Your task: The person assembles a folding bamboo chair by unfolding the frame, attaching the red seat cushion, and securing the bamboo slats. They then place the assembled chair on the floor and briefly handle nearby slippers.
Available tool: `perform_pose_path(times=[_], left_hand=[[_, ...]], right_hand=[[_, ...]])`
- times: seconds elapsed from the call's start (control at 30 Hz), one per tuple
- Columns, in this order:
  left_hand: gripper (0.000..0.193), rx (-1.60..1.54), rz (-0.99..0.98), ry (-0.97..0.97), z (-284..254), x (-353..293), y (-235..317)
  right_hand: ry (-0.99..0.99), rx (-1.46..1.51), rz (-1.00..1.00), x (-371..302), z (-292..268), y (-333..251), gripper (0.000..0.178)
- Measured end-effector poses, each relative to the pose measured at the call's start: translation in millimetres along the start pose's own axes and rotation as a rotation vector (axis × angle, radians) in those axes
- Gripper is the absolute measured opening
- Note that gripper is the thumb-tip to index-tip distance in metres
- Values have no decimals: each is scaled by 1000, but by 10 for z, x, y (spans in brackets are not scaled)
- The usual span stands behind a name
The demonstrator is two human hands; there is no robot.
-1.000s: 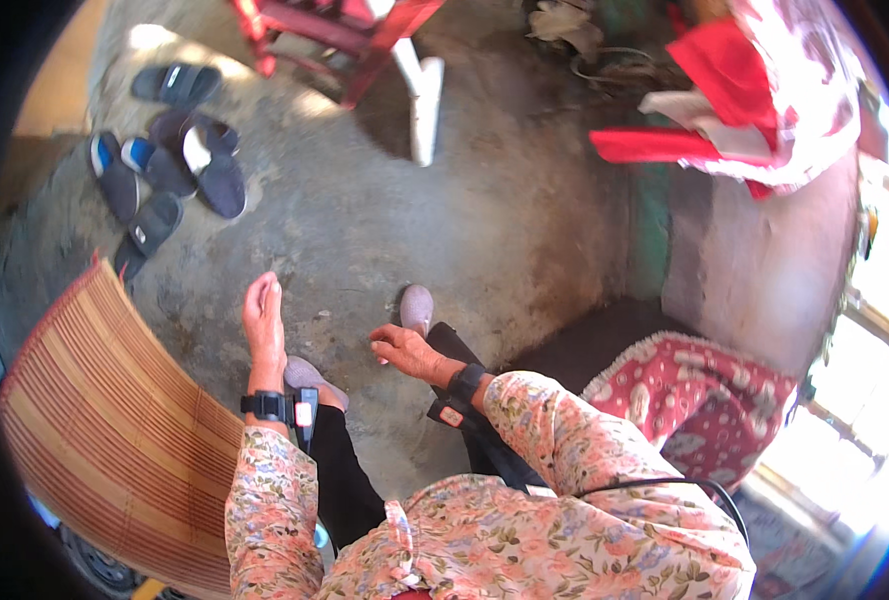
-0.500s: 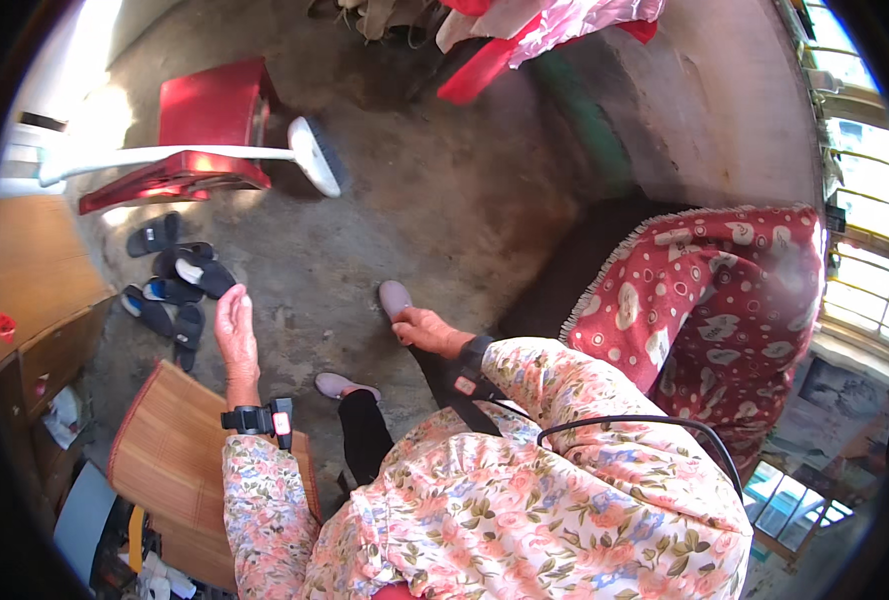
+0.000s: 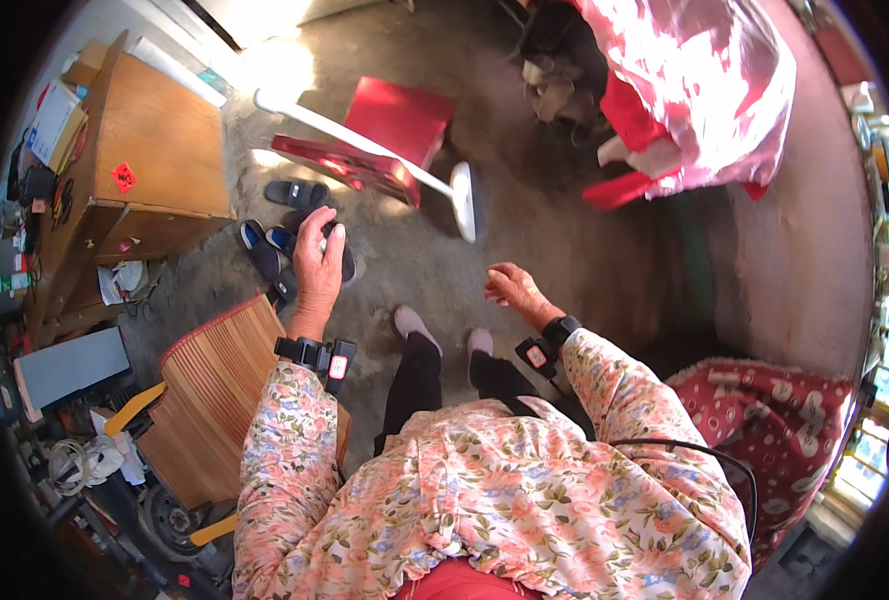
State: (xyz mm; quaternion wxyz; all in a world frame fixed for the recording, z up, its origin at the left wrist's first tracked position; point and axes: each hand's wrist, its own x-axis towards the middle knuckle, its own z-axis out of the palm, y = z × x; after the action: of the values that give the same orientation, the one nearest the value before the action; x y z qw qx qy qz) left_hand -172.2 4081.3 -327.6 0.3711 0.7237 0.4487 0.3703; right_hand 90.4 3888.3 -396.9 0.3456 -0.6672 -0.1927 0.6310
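My left hand (image 3: pixel 318 260) is raised in front of several dark slippers (image 3: pixel 297 193) on the floor. Its fingers and thumb stand apart, and nothing shows between them. My right hand (image 3: pixel 521 291) hovers over the floor with its fingers curled in; I see nothing in it. Past both hands, a long white-handled broom (image 3: pixel 365 145) lies across a red chair (image 3: pixel 402 120), its white head (image 3: pixel 462 202) hanging over the floor at the right. Neither hand touches the broom or the slippers. Black straps with small devices circle both wrists.
A wooden cabinet (image 3: pixel 165 140) stands at the left, with a slatted wooden chair (image 3: pixel 220 400) nearer me. Pink and red cloth (image 3: pixel 705 80) hangs at the far right. A red patterned blanket (image 3: pixel 765 420) drapes at the near right. A black cable (image 3: pixel 730 458) runs by my right arm.
My view has turned left, so the chair and broom now sit nearer the middle. My right hand has swung outward from my body. The left hand stays raised near the slippers.
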Motion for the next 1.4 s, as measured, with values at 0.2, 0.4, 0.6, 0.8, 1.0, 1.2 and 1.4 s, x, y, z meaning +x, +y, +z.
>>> perform_pose_path(times=[0.2, 0.4, 0.6, 0.8, 1.0, 1.2, 1.4], left_hand=[[47, -128, -124, 179, -267, 840, -291], [80, -417, -416, 275, -352, 1720, -517], [77, -582, -508, 192, -164, 2293, -726], [55, -367, -451, 238, 251, 2604, -345], [55, -459, 14, -112, 1265, 2194, 777], [65, -400, 58, -456, 1590, 1952, 1106], [30, 422, 202, -338, 1137, 2079, -83]], right_hand=[[-41, -70, -85, 396, 419, -756, 46], [-150, 2, -87, 685, 498, -958, 48], [-169, 92, 13, 939, 200, -993, 49], [-110, -35, -93, 1226, -136, -1325, 47], [50, -294, -497, 1560, -348, -1751, 69], [19, -605, -351, 1697, -851, -1805, 46], [288, -174, -634, 1683, -1506, -2211, 33]])
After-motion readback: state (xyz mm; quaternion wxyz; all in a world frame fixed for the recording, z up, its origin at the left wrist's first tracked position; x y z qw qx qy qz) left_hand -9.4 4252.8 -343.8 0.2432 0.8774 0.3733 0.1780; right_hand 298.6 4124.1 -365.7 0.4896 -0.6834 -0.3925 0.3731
